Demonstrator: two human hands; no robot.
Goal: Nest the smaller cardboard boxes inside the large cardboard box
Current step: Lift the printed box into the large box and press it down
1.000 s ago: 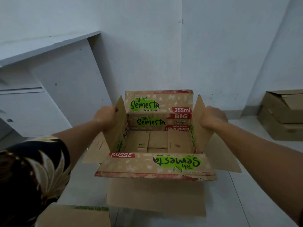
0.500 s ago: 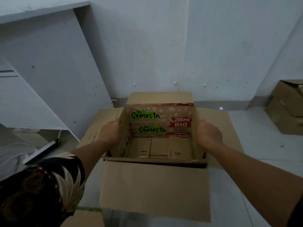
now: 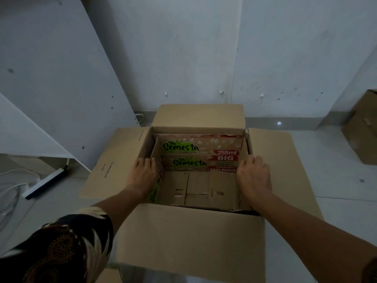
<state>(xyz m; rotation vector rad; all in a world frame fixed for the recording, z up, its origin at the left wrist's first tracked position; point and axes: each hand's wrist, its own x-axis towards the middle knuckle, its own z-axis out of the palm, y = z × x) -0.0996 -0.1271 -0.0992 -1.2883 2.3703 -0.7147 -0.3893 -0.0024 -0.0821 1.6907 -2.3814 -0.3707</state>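
The large plain cardboard box [image 3: 189, 237] stands open on the floor in front of me, its four flaps spread outward. Inside it sits the smaller printed "Teh Semesta" box [image 3: 204, 148], open at the top, with its bare bottom showing. My left hand [image 3: 142, 176] grips the smaller box's left side flap, against the large box's left wall. My right hand [image 3: 254, 176] grips its right side flap in the same way on the right. The smaller box's near wall is hidden behind the large box's near flap.
Another brown cardboard box [image 3: 363, 127] stands by the wall at the far right. A white board [image 3: 51, 78] leans on the left, with a power strip and cable [image 3: 44, 184] on the floor below it. A corner of more cardboard [image 3: 108, 276] lies at my feet.
The printed box has gone from above the large box down into it, both hands still on its side flaps. My view has tilted downward.
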